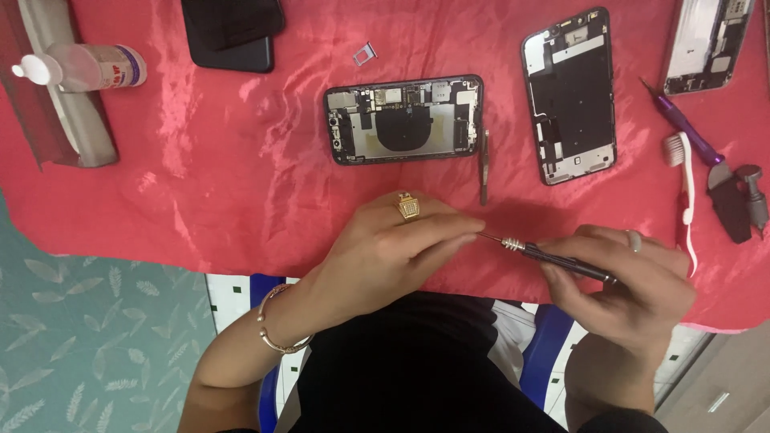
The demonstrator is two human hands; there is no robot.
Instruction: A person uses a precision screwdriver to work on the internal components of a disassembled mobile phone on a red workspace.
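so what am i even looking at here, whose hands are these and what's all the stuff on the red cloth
One picture, from a camera on a person's head, looking down at their own two bare hands. The right hand holds a dark screwdriver; the left hand, wearing a gold ring, pinches its tip. On the red cloth lie an opened phone, a second opened phone, part of a third, a dark screen panel, a small tray, tweezers, a toothbrush, a purple tool and a clear bottle.
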